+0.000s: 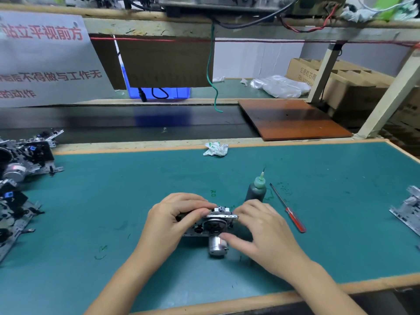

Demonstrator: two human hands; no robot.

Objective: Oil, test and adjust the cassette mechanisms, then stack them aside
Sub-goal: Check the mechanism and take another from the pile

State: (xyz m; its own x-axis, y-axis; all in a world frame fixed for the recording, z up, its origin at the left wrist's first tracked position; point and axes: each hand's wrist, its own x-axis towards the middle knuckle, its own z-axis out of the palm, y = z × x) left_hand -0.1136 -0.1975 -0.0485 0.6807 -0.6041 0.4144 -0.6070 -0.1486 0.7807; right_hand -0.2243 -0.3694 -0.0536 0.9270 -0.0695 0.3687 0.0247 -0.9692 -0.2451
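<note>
Nearest the camera, a wooden edge borders the green mat [113,196] that covers the bench. On the middle of the mat sits a cassette mechanism [211,226], its silver motor can pointing toward the person. The left hand [175,221] grips its left end with curled fingers and thumb; the right hand [261,228] holds the right end, its thumb lying on the motor and its fingertips at the top corner. Just beyond the right hand a dark oil bottle [256,189] with a green nozzle stands upright, and beside it lies a red-handled screwdriver [288,208]. At the mat's left edge more mechanisms are heaped in a pile [20,178]; another metal frame [409,210] lies at the far right. A crumpled wrapper [216,149] rests by the mat's far edge. Behind it runs a dark conveyor belt [136,123] carrying a brown board [293,119]. Farther back hang a green wire [211,71] and a sign with red characters [43,57], with cardboard boxes [341,83] to the right.
</note>
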